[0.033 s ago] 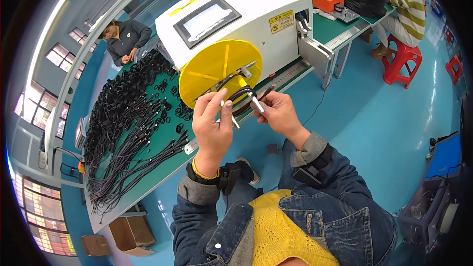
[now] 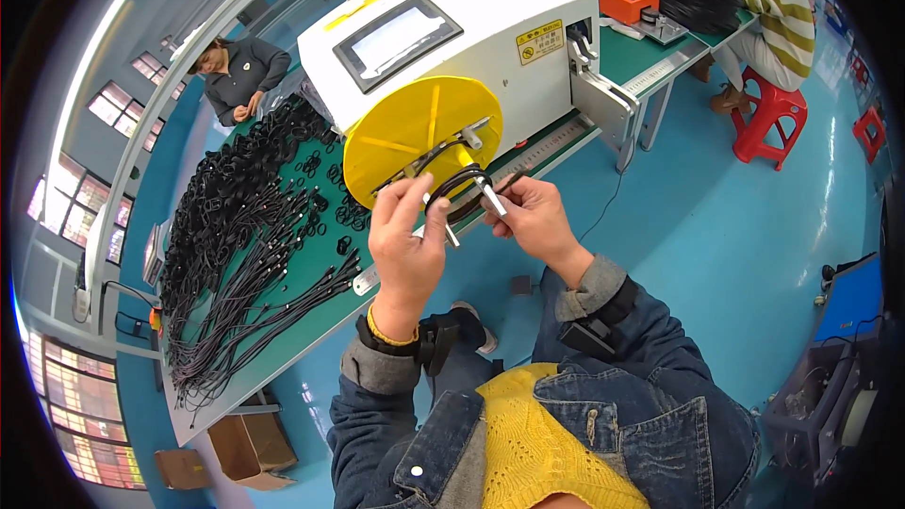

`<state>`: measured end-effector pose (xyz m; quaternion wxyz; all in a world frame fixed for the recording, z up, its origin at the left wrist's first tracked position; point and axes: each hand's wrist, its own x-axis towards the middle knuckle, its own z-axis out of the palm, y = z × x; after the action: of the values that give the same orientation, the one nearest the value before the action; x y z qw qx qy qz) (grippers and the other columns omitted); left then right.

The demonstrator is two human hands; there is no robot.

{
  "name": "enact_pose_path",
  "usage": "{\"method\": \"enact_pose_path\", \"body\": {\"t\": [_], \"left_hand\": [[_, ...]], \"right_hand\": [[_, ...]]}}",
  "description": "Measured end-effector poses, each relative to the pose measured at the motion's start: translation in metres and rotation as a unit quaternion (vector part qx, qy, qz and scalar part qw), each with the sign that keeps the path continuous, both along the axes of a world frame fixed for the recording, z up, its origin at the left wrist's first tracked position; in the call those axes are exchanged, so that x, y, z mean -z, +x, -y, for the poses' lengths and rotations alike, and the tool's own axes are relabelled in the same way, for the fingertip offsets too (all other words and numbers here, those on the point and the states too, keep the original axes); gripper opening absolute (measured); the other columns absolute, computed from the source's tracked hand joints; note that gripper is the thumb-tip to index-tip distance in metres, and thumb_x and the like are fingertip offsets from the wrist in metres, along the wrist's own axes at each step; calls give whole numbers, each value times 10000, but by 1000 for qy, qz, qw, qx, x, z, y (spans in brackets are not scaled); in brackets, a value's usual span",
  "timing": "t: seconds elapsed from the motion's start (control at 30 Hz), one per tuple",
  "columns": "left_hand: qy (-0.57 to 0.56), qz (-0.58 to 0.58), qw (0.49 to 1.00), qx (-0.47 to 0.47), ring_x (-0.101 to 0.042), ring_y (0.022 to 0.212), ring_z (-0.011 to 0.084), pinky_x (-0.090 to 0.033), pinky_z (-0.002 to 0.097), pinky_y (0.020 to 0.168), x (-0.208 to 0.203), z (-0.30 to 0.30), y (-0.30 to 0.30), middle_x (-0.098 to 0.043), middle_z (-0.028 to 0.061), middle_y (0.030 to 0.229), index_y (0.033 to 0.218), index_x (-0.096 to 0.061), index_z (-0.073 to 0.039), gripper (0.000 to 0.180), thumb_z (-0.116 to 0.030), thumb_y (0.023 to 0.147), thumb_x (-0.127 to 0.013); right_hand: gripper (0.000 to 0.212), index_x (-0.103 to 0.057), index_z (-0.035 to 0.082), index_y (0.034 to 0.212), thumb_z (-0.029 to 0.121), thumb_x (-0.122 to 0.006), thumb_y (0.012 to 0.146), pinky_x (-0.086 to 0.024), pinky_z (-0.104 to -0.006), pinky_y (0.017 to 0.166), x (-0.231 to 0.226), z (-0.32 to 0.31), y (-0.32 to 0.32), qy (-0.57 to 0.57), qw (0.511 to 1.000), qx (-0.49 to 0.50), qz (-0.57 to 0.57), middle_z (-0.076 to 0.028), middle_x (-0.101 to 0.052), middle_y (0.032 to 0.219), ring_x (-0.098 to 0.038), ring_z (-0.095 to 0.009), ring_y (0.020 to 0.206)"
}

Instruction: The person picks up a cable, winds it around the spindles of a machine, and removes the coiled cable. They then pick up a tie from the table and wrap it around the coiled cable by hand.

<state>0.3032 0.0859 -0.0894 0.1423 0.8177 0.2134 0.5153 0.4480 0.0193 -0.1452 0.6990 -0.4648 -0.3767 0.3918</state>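
A black cable (image 2: 459, 183) is looped in a coil around the metal posts on the front of a yellow disc (image 2: 396, 139), fitted to a white machine (image 2: 490, 28). My left hand (image 2: 407, 231) is at the coil's left side, thumb and curled fingers around the loops beside one post. At the other post, my right hand (image 2: 539, 220) pinches the cable at the coil's right side. A short length of cable sticks up past its fingers. Part of each grip is hidden by the fingers.
Heaps of black cables (image 2: 236, 254) cover the green table left of the machine. A person (image 2: 240, 75) works behind them. Right, another person (image 2: 782, 24) sits near a red stool (image 2: 768, 118) and an orange box (image 2: 627, 2). Cardboard boxes (image 2: 250, 448) stand on the floor.
My left thumb and fingers have shifted very slightly at the coil, and a little more of the loop's left side shows. My right hand stays in place.
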Motion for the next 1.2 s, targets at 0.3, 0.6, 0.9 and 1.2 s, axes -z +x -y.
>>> {"method": "enact_pose_path", "body": {"t": [0.3,0.6,0.9,1.2], "left_hand": [[46,-28,998,-23,-576,595,244,-470,309,537,7,-4,-9,-591,95,775,857,-627,-29,171,-18,701,-696],[71,-210,970,-103,-560,596,265,-443,343,527,-15,0,-4,-535,79,712,675,-526,-51,154,-106,691,-669],[188,-256,948,-7,-553,690,263,-409,358,616,-27,-13,-11,-556,85,769,672,-564,-46,137,-125,724,-664],[-148,-164,974,48,-585,742,257,-449,338,660,16,10,-39,-599,112,933,762,-629,4,79,-68,794,-616]], "right_hand": [[148,-611,11,819,147,-594,876,-442,-217,453,16,8,-15,-75,996,-56,-15,-54,-615,657,-563,-94,508],[171,-589,15,857,183,-585,888,-449,-222,460,17,11,-23,-59,993,-106,-13,-58,-618,666,-567,-96,522],[218,-572,22,791,205,-542,904,-434,-218,447,21,-7,-52,-69,973,-197,-103,-40,-594,628,-542,-89,498],[269,-595,39,786,252,-521,933,-439,-223,456,29,-14,-70,-17,951,-307,-23,-32,-595,625,-554,-89,507]]}}
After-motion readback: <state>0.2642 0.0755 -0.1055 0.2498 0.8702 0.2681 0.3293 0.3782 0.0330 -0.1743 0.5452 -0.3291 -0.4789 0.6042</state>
